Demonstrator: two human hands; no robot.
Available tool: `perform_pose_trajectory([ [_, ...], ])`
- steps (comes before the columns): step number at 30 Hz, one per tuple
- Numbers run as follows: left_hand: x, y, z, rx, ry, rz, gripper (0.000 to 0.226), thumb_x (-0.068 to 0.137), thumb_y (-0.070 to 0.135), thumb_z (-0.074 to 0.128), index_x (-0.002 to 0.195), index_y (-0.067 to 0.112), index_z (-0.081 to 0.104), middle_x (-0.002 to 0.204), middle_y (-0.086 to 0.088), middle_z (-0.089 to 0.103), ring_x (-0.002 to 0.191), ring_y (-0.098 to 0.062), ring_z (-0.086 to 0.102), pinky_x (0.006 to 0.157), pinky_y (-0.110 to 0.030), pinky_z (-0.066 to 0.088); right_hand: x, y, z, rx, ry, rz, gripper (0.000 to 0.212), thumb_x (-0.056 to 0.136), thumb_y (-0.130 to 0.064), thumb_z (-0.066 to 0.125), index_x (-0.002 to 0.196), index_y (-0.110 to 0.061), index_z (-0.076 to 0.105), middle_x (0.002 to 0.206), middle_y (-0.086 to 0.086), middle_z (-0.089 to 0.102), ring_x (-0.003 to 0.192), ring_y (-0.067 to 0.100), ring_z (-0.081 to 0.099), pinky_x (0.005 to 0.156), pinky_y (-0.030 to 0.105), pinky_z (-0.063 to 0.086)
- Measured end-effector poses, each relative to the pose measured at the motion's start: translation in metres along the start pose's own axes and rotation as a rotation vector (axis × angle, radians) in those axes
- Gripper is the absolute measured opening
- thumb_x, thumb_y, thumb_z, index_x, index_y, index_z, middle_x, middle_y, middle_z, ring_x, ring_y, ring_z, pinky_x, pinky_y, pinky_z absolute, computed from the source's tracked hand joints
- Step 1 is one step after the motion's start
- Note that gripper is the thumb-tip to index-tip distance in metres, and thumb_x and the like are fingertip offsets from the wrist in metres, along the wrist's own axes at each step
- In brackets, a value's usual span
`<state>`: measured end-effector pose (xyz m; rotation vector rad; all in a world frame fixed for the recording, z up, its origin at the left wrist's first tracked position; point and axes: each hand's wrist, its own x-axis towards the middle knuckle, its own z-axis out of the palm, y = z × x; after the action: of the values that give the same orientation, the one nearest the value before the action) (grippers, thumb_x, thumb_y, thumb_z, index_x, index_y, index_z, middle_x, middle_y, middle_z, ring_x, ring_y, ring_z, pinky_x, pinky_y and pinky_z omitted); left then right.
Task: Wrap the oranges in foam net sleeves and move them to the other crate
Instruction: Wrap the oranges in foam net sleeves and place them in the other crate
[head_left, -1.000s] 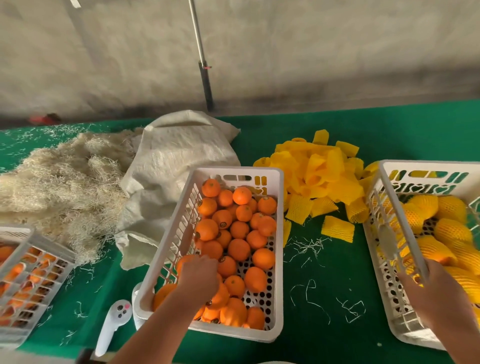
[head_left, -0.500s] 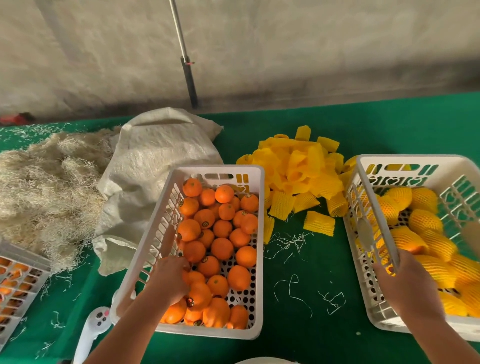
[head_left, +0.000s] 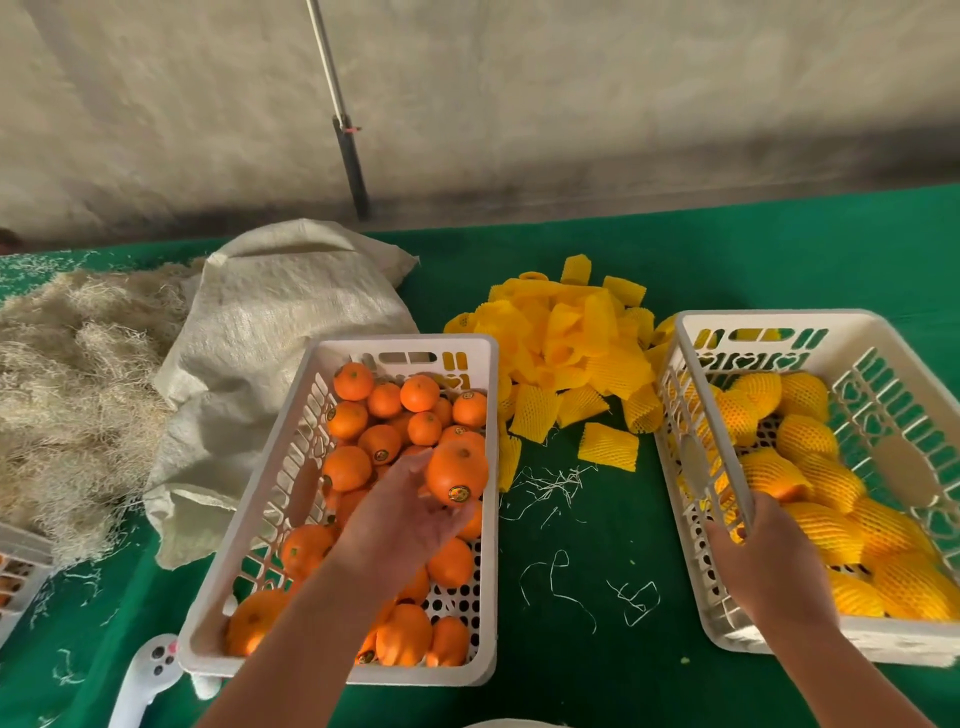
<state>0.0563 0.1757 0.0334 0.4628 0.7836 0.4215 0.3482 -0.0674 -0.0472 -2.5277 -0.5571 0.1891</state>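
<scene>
My left hand (head_left: 402, 512) holds one bare orange (head_left: 457, 470) with a round sticker, lifted above the right side of the white crate (head_left: 249, 525) full of bare oranges. My right hand (head_left: 769, 561) grips the left rim of the second white crate (head_left: 737, 327), which holds several oranges in yellow foam net sleeves (head_left: 810, 436). A heap of empty yellow foam net sleeves (head_left: 571, 343) lies on the green table between the crates' far ends. One loose sleeve (head_left: 608, 447) lies nearest, apart from the heap.
A woven white sack (head_left: 270, 353) and a pile of pale straw-like shavings (head_left: 78, 379) lie left of the orange crate. Another crate's corner (head_left: 21, 566) shows at the far left. A white controller (head_left: 148, 670) lies at the front edge. Thin white strands litter the green cloth (head_left: 582, 571).
My left hand has risen out of the near left part of the crate with an orange and moved right. My right hand stays on the other crate's rim.
</scene>
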Motion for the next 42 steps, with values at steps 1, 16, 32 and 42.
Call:
perform_pose_trajectory([
  [1,0.002,-0.006,0.008,0.003,0.012,-0.035,0.054,0.088,0.035,0.074,0.137,0.015,0.060,0.128,-0.025,0.068,0.105,-0.036,0.070,0.089,-0.046,0.060,0.001,0.001,0.001,-0.005,0.006,-0.005,0.044,0.093,-0.035,0.075,0.127,-0.014,0.056,0.087,-0.005,0.057,0.073,0.023,0.057,0.047,0.021,0.033],
  [16,0.057,-0.070,0.052,1.342,-0.027,0.459,0.042,0.091,0.070,0.056,0.128,0.052,0.050,0.128,0.020,0.054,0.098,-0.012,0.069,0.082,-0.026,0.057,0.002,0.004,0.005,-0.001,0.017,0.016,0.040,0.094,-0.046,0.070,0.123,-0.028,0.049,0.099,-0.006,0.064,0.082,0.021,0.065,0.058,0.033,0.054],
  [32,0.095,-0.073,0.033,2.055,-0.213,0.706,0.068,0.095,0.070,0.041,0.152,0.034,0.040,0.141,0.007,0.047,0.125,-0.011,0.047,0.098,-0.022,0.043,-0.002,-0.023,-0.002,-0.070,0.131,-0.206,0.053,0.088,-0.044,0.075,0.133,-0.027,0.052,0.132,-0.008,0.049,0.125,0.015,0.047,0.103,0.045,0.046],
  [42,0.104,-0.074,0.031,2.198,-0.249,0.875,0.059,0.086,0.073,0.040,0.117,0.035,0.073,0.104,0.015,0.070,0.086,-0.004,0.069,0.068,-0.012,0.051,0.089,-0.085,0.089,-0.218,-0.475,-0.230,0.034,0.104,-0.035,0.058,0.137,-0.027,0.060,0.156,0.005,0.034,0.131,0.023,0.053,0.104,0.035,0.046],
])
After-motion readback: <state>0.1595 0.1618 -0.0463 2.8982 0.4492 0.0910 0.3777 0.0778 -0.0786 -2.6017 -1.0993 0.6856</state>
